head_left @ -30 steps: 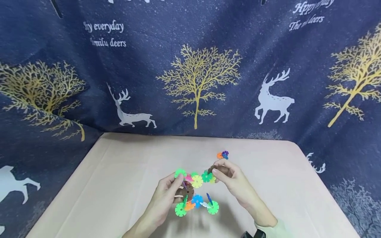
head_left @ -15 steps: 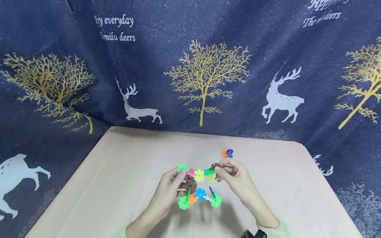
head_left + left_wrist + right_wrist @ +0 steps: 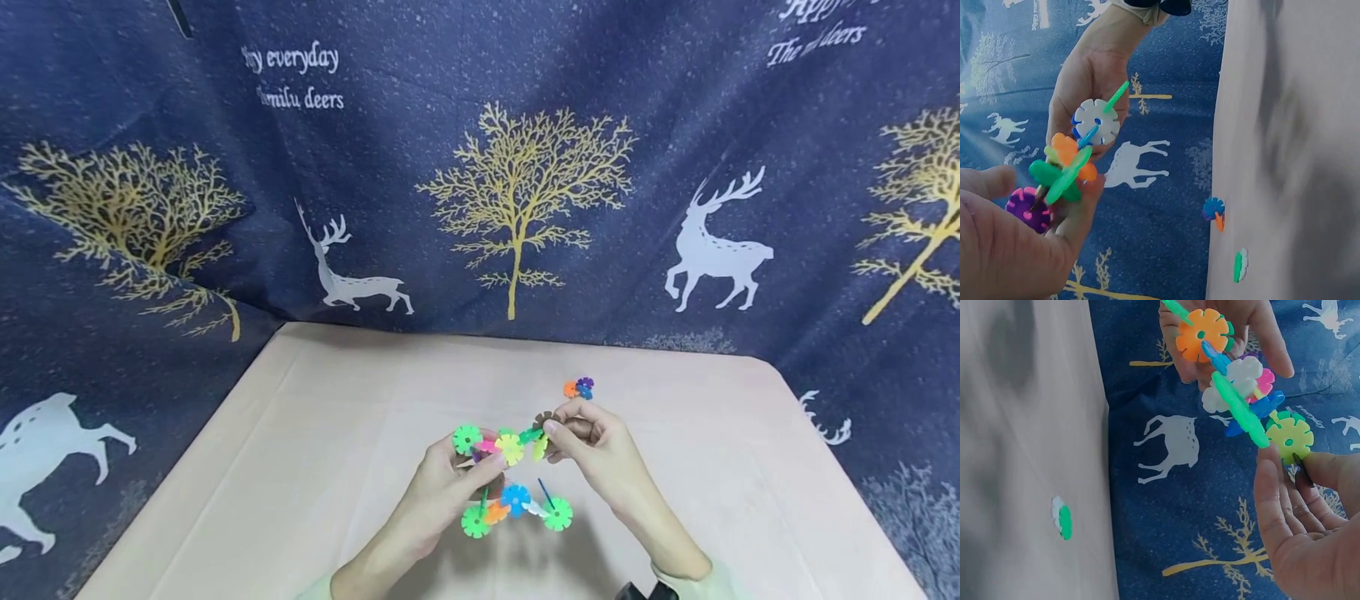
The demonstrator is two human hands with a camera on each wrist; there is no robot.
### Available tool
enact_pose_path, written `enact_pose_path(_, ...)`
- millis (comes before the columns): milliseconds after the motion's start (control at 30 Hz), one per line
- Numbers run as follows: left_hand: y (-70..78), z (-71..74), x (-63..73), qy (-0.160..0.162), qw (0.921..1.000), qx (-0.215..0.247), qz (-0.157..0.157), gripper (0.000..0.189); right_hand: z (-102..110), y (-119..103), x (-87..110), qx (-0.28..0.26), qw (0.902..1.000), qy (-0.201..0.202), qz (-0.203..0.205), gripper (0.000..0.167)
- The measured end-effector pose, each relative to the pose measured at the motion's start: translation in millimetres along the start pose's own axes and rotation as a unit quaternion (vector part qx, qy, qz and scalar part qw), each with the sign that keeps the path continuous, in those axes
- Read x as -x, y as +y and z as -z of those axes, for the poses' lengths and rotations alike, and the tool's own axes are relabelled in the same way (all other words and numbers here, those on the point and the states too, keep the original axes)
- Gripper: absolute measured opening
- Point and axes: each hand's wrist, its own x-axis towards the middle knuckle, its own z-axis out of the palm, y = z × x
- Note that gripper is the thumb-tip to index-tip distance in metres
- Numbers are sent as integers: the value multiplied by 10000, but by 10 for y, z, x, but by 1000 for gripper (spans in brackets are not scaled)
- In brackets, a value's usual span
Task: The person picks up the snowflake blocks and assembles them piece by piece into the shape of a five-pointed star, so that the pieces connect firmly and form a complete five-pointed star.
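Observation:
Between my hands is a framework of interlocking plastic snowflake discs, raised over the table. Its upper row has a green disc (image 3: pixel 467 440), a yellow disc (image 3: pixel 509 449) and a yellow-green disc (image 3: pixel 1289 439). Lower down run an orange disc (image 3: pixel 496 512), a blue disc (image 3: pixel 516 500) and another green disc (image 3: pixel 557 514). My left hand (image 3: pixel 442 500) grips the left part, thumb near the yellow disc, fingers partly hidden behind; a purple disc (image 3: pixel 1029 209) shows by this hand. At the upper right my right hand (image 3: pixel 603 454) pinches a brown disc (image 3: pixel 545 421) between thumb and fingers.
A small joined cluster of orange, purple and blue discs (image 3: pixel 583 389) lies on the table (image 3: pixel 360 400) beyond my right hand. A green-and-white disc pair (image 3: pixel 1062 519) rests on the tabletop. A dark blue curtain (image 3: pixel 450 208) with deer and trees hangs behind.
My left thumb has slid from the green disc rightward to the yellow disc, and the framework has turned slightly. My right hand still pinches the brown disc. The head view has shifted a little.

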Motion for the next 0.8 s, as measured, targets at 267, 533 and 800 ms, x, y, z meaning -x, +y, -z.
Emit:
enact_pose_path(267, -48, -65, -6, 308, 9991, -215, -212, 33, 38, 0, 17, 359, 9987, -204, 303, 13)
enact_pose_path(533, 4, -94, -43, 165, 9996, 209, -120, 36, 41, -16, -21, 505, 9973, -181, 500, 13)
enact_pose_path(800, -19, -149, -67, 599, 9980, 121, -143, 31, -20, 9, 35, 506, 9970, 162, 566, 13)
